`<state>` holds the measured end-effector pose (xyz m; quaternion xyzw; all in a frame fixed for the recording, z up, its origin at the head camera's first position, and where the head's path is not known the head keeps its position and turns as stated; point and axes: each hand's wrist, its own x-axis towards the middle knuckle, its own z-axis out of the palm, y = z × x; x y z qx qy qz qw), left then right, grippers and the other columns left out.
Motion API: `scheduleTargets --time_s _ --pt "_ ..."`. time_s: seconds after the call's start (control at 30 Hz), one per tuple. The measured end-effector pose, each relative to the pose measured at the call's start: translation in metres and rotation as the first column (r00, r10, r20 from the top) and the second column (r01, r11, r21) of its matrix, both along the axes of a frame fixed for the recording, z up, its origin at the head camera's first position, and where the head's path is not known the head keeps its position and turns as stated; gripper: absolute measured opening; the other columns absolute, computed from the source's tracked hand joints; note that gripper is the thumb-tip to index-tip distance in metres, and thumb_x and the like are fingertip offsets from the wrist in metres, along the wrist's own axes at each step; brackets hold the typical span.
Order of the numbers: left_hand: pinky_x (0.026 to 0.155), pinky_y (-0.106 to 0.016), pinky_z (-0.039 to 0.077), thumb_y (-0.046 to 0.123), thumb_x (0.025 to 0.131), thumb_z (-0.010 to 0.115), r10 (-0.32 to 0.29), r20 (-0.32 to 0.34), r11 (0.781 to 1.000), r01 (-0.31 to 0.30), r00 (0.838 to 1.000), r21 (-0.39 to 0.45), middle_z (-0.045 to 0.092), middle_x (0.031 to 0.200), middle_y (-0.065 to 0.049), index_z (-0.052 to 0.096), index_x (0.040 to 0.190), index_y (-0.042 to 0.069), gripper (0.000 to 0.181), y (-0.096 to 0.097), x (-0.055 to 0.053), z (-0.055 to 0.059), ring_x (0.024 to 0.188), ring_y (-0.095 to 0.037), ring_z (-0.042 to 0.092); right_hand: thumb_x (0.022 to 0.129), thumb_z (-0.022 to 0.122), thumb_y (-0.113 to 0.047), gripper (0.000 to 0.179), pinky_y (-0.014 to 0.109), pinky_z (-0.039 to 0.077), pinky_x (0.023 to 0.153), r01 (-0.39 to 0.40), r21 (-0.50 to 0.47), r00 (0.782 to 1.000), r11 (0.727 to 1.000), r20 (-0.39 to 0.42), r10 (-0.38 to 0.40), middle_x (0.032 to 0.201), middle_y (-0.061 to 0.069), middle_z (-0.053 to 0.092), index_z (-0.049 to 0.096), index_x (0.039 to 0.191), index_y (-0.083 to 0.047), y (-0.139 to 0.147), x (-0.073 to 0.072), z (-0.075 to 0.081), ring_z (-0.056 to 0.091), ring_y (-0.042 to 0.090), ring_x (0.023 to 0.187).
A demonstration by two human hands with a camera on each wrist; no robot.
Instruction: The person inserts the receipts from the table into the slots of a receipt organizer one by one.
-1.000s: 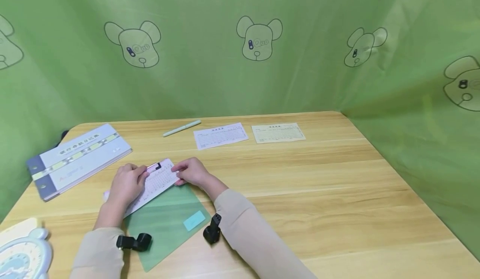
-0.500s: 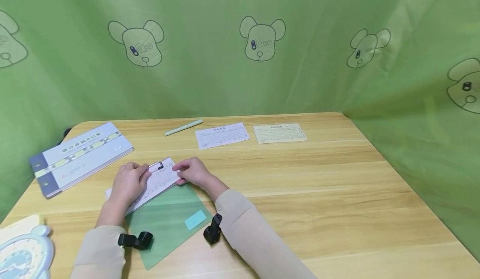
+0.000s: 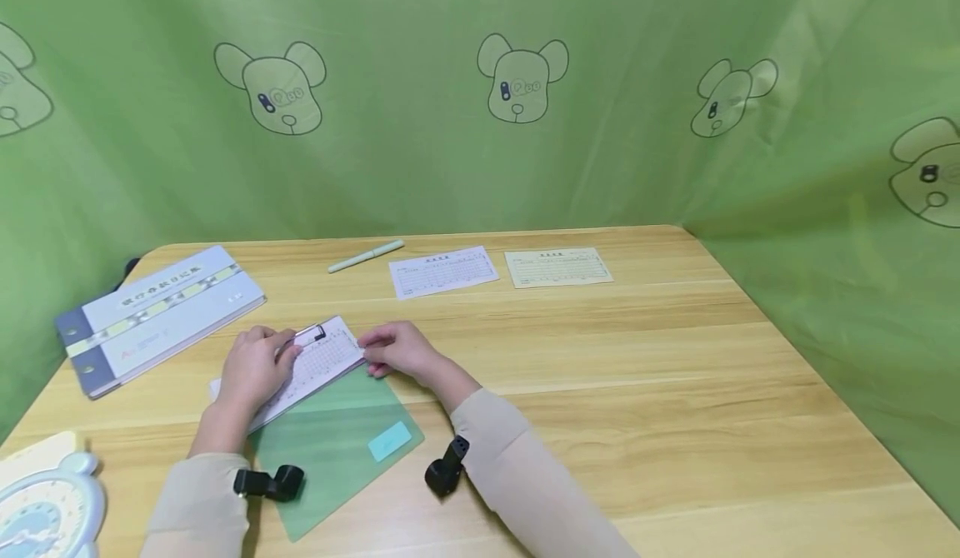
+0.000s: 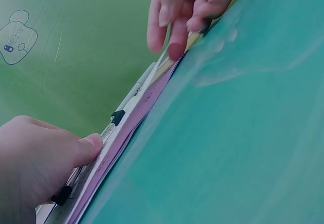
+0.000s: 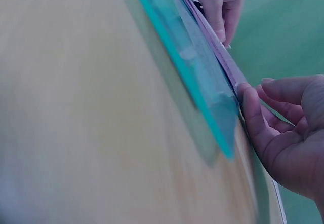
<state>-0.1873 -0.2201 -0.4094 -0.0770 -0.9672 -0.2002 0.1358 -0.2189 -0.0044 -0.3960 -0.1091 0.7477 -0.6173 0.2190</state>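
Note:
A stack of white and pink printed forms [image 3: 324, 360] lies slanted under a metal clip [image 3: 310, 336] with black ends, at the far edge of a translucent green folder [image 3: 330, 458]. My left hand [image 3: 255, 368] grips the clip, its thumb on the metal bar in the left wrist view. At the right-hand corner of the forms is my right hand [image 3: 401, 350]. Its fingertips [image 5: 245, 88] touch the edge of the stack in the right wrist view, the thumb a little apart from them. A light blue label [image 3: 389, 441] sits on the folder's near part.
A ledger book [image 3: 161, 316] lies at the left, with a bear-shaped clock [image 3: 48, 504] nearer me. Along the back are a pale green pen [image 3: 366, 256], a lilac form [image 3: 442, 272] and a yellow form [image 3: 558, 267]. A green curtain [image 3: 405, 158] surrounds the table.
My right hand has shifted slightly right and toward me, from over the forms' corner to its edge. My left hand stays on the clip.

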Motion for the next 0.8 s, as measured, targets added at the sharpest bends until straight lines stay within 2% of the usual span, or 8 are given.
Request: scheduleTargets --time_s 0.3,0.53,0.8 --pt "0.073 -0.047 0.034 0.017 0.083 0.054 0.006 -0.005 1.000 -0.006 1.000 0.024 0.050 0.091 -0.022 0.057 0.107 -0.005 0.032 0.000 0.000 -0.002 0.085 -0.036 0.044 0.079 0.058 0.000 0.028 0.030 0.050 0.060 0.027 -0.026 0.999 0.999 0.027 -0.026 0.087 0.016 0.061 0.056 0.107 0.004 0.035 -0.002 0.008 0.058 0.020 0.064" --pt "0.073 -0.048 0.034 0.017 0.083 0.055 0.006 0.001 0.999 -0.006 1.000 0.040 0.050 0.092 -0.023 0.057 0.107 -0.005 0.032 0.000 -0.001 0.000 0.086 -0.037 0.044 0.079 0.058 -0.002 0.037 0.035 0.049 0.066 0.033 0.005 0.997 0.999 -0.072 -0.032 0.095 0.019 0.058 0.050 0.115 0.004 0.075 -0.015 0.017 0.058 0.028 0.075" --pt "0.073 -0.048 0.035 0.017 0.083 0.055 0.009 0.013 0.998 -0.009 1.000 0.055 0.050 0.092 -0.023 0.057 0.107 -0.004 0.033 -0.001 -0.001 -0.002 0.086 -0.037 0.044 0.079 0.058 -0.003 0.040 0.041 0.045 0.074 0.140 0.054 0.982 0.989 -0.138 -0.131 0.098 0.017 0.056 0.048 0.118 0.003 0.129 -0.033 0.028 0.053 0.036 0.086"
